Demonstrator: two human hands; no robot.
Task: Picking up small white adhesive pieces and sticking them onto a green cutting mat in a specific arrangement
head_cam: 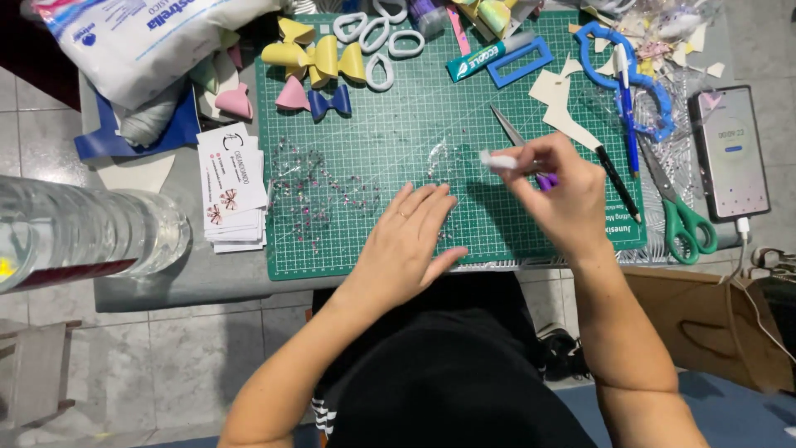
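Nearest, the left hand (408, 241) lies flat, fingers spread, on the green cutting mat (348, 158), while the right hand (564, 195) pinches a small white piece (500, 162) and a purple-tipped tool (546, 180). Glittery clear shapes (319, 191) lie cut on the mat, seemingly unassembled. Farther back sit finished foam bows (319, 62).

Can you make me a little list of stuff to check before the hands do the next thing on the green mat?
1. Left hand flat on the cutting mat: ok.
2. Right hand pinching a small white piece: ok.
3. Purple tool in right hand, tip visible: cannot tell.
4. Clear glittery sheet lying flat beside left hand: ok.
5. Green scissors away from both hands: ok.
6. Phone fully on the table: cannot tell.
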